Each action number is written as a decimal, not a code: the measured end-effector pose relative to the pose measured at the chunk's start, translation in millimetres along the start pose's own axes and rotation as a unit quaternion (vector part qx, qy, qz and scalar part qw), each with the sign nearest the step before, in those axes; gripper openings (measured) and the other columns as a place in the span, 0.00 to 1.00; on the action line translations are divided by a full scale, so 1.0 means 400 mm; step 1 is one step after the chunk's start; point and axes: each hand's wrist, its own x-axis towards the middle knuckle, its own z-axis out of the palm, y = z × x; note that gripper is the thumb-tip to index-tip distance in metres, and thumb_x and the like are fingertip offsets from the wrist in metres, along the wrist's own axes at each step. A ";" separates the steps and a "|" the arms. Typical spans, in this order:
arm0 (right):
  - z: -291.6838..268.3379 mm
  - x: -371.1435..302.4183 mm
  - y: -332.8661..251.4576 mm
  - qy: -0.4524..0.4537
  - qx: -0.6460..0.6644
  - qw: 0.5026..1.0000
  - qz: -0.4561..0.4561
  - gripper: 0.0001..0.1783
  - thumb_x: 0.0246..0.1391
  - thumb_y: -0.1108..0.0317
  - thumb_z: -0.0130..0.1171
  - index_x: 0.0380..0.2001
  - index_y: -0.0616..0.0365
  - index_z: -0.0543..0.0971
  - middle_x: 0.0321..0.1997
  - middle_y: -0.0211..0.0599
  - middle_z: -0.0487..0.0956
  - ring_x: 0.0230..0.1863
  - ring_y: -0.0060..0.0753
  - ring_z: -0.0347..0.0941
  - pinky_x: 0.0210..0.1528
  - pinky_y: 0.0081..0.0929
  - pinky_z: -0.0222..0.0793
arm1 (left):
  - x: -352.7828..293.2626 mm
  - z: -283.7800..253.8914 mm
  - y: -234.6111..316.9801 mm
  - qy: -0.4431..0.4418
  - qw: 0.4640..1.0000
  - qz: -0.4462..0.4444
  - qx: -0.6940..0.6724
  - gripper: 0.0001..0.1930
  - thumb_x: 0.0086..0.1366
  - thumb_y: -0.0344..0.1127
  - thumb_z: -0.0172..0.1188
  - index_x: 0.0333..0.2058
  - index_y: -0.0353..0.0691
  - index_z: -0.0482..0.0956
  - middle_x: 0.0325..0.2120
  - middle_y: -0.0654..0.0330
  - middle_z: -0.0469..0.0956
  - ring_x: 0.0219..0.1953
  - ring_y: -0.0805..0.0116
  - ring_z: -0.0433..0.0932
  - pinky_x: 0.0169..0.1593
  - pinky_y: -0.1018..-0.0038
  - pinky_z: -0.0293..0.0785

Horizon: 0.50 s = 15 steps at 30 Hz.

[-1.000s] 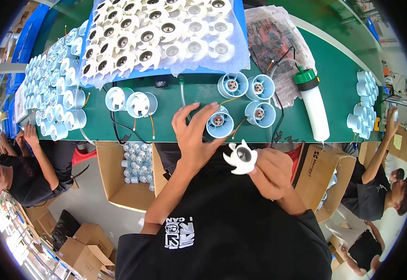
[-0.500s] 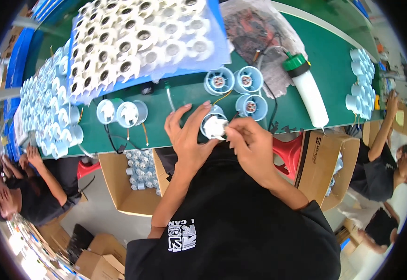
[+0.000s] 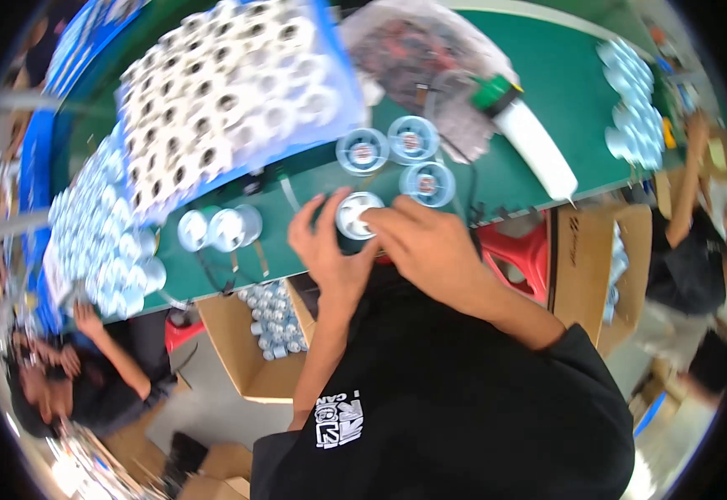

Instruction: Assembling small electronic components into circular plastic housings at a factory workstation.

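Both hands meet over a round white fan housing point(image 3: 358, 214) at the near edge of the green tabletop point(image 3: 580, 92). The left hand point(image 3: 328, 246) cups its left side, while the right hand point(image 3: 426, 242) presses fingertips on its top. Three pale blue fan housings point(image 3: 397, 154) sit just behind. A white bottle with a green cap point(image 3: 530, 137) lies to the right.
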 end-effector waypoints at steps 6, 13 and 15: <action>0.015 0.039 -0.042 0.036 -0.025 0.996 -0.079 0.12 0.53 0.67 0.62 0.19 0.59 0.75 0.18 0.36 0.72 0.20 0.40 0.72 0.20 0.34 0.66 | -0.013 -0.026 -0.011 0.012 0.997 0.051 0.054 0.31 0.40 0.35 0.75 0.48 0.46 0.79 0.47 0.58 0.75 0.55 0.56 0.68 0.60 0.56 0.58; 0.007 -0.011 -0.022 0.054 0.075 0.995 -0.022 0.17 0.55 0.76 0.58 0.13 0.65 0.70 0.14 0.38 0.64 0.15 0.36 0.60 0.19 0.33 0.51 | -0.006 -0.072 0.017 0.036 0.997 0.018 -0.064 0.34 0.39 0.37 0.78 0.49 0.44 0.78 0.50 0.62 0.74 0.56 0.55 0.65 0.59 0.61 0.59; 0.013 -0.048 -0.005 0.039 0.105 0.994 0.017 0.20 0.59 0.74 0.54 0.12 0.66 0.70 0.12 0.34 0.63 0.14 0.29 0.57 0.20 0.30 0.49 | -0.020 -0.124 0.043 0.054 0.998 -0.003 -0.022 0.35 0.39 0.37 0.78 0.50 0.45 0.77 0.50 0.60 0.72 0.56 0.54 0.62 0.58 0.61 0.59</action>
